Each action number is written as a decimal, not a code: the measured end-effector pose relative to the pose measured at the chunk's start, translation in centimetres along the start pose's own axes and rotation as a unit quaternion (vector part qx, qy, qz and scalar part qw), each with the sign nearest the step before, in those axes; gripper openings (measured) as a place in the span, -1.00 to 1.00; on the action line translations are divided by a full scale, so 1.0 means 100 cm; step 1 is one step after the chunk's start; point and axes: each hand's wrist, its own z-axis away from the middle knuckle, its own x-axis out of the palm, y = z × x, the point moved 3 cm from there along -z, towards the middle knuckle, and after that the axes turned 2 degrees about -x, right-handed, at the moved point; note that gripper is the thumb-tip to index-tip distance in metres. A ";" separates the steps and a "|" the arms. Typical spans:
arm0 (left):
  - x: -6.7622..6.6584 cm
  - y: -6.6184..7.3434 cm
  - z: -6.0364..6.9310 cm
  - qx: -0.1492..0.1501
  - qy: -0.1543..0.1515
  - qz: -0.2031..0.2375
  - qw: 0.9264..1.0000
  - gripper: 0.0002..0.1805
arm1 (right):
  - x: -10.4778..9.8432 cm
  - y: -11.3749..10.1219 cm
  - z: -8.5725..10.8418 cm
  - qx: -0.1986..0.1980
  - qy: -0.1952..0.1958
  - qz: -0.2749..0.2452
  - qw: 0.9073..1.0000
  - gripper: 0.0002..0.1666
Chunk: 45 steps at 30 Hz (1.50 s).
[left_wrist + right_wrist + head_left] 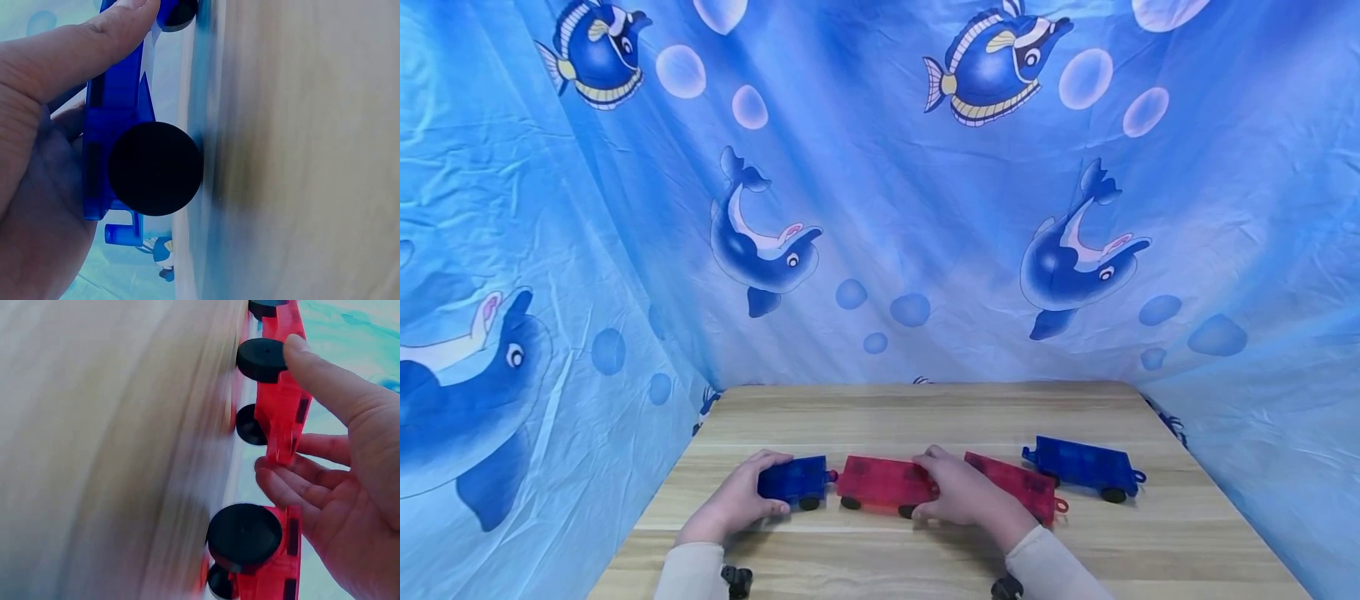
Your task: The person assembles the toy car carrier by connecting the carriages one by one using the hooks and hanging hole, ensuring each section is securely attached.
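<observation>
My left hand (737, 500) grips a blue toy train car (802, 477) by its left end, thumb in front and fingers behind. In the left wrist view the car's black wheel (156, 169) and blue hook (124, 234) show. To the right stands a red train car (880, 479), its right end held by my right hand (958, 492). The two cars nearly meet at a small red coupling (832, 476); whether it is hooked I cannot tell. A second red car (1017, 482) stands slanted just past my right hand, partly hidden by it and apart from the first.
Another blue car (1084, 465) stands farther right, its hook end beside the second red car. The wooden table (925, 412) is bounded at the back and sides by a blue cloth (880, 208) printed with dolphins and fish.
</observation>
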 end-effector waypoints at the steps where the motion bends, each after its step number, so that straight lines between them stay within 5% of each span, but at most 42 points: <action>1: -0.001 -0.001 0.000 0.001 0.001 0.001 1.000 -0.09 | -0.002 0.000 0.001 -0.003 0.003 -0.007 1.000 0.07; 8: -0.004 -0.006 0.001 0.001 0.005 0.003 1.000 -0.09 | -0.019 0.006 0.018 -0.012 0.038 -0.045 0.998 -0.04; 22: -0.010 -0.016 0.002 -0.003 0.005 0.008 1.000 -0.08 | -0.042 0.046 0.064 0.050 0.129 -0.002 0.990 -0.17; 36: -0.014 -0.017 0.006 -0.013 0.014 0.013 1.000 -0.10 | -0.055 0.076 0.097 0.160 0.081 0.022 0.984 -0.09; 45: -0.016 -0.016 0.007 -0.017 0.013 0.015 1.000 -0.11 | -0.050 0.078 0.097 0.155 0.086 0.027 0.984 -0.14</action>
